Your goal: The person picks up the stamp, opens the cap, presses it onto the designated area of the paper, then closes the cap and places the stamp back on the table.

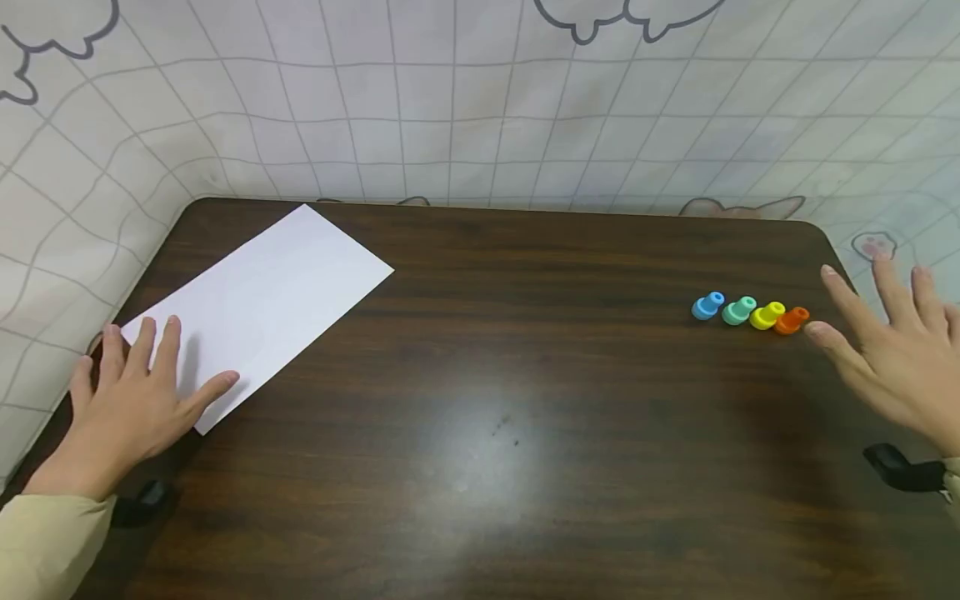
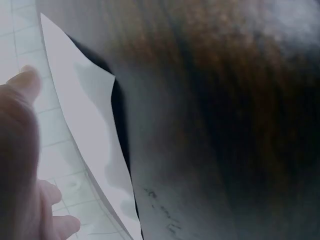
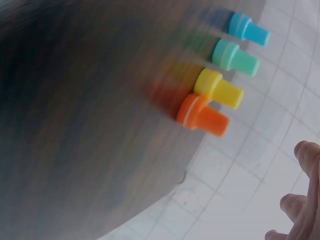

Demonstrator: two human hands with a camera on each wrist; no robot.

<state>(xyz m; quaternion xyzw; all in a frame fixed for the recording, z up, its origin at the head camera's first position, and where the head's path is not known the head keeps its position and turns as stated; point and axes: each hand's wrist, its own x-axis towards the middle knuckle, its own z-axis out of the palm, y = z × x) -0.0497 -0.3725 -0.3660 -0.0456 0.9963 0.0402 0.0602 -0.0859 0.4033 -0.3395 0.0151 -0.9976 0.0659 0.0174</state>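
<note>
A white sheet of paper [image 1: 262, 300] lies slantwise at the left of the dark wooden table. My left hand [image 1: 131, 404] is spread over its near left end; a shadow falls on the paper beside the fingers, and whether they touch it I cannot tell. At the right, a row of small peg-like pieces with wide round bases and narrower stems stands on the table: blue [image 1: 707, 306], teal [image 1: 739, 311], yellow [image 1: 767, 316] and orange [image 1: 792, 321]. Yellow and orange stand closest together. Just right of the orange piece, my right hand [image 1: 900, 358] is spread, holding nothing.
The dark tabletop [image 1: 487, 375] stretches between the paper and the pieces, with rounded far corners. A white grid-patterned cloth [image 1: 480, 108] with cloud and animal drawings hangs behind and at the sides. Black wrist mounts [image 1: 900, 468] sit below both hands.
</note>
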